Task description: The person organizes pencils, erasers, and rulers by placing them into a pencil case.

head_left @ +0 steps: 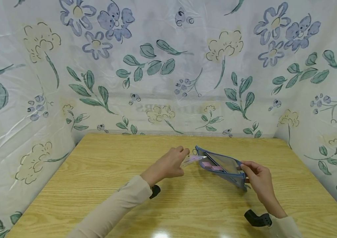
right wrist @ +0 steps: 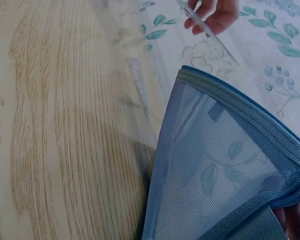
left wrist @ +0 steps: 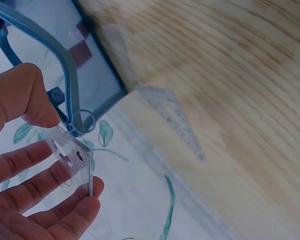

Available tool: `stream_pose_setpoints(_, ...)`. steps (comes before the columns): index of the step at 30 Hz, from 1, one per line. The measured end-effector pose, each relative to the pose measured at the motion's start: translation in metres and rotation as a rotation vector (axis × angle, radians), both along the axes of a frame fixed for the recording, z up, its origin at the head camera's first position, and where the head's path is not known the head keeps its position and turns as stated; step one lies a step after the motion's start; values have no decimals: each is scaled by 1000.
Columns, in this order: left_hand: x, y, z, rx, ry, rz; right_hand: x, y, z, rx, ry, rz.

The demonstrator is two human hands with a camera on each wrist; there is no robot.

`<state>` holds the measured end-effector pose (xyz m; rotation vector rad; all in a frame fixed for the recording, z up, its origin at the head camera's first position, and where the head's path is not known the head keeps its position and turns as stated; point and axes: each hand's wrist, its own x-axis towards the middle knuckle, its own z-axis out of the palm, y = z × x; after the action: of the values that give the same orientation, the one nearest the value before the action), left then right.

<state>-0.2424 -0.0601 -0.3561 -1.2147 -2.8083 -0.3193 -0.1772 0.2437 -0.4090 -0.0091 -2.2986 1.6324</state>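
My left hand (head_left: pixel 171 163) pinches a clear plastic set square (left wrist: pixel 82 155) between thumb and fingers, just left of the pouch's mouth. A blue-edged mesh zip pouch (head_left: pixel 236 180) is held tilted above the table, its mouth open. At the pouch's right end, my right hand (head_left: pixel 257 180) grips the corner, thumb on top and fingers beneath. Inside lie pink blocks (head_left: pixel 207 164) and a long dark stick (head_left: pixel 214 161) whose kind I cannot tell. A faint triangle shape (left wrist: pixel 174 120) shows on the tabletop; whether it is a reflection or a second set square I cannot tell.
The wooden table (head_left: pixel 97 188) is glossy and carries reflections. Floral cloth (head_left: pixel 162 82) hangs behind it and along both sides. A black wrist mount (head_left: pixel 257 218) sits by the right sleeve, another (head_left: pixel 155 191) by the left.
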Motion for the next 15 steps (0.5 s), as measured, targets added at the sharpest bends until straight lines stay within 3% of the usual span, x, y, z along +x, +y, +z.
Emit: stream_pose_setpoints(15, -1, 23, 3, -20, 14, -53, -1, 0, -1, 4, 12, 6)
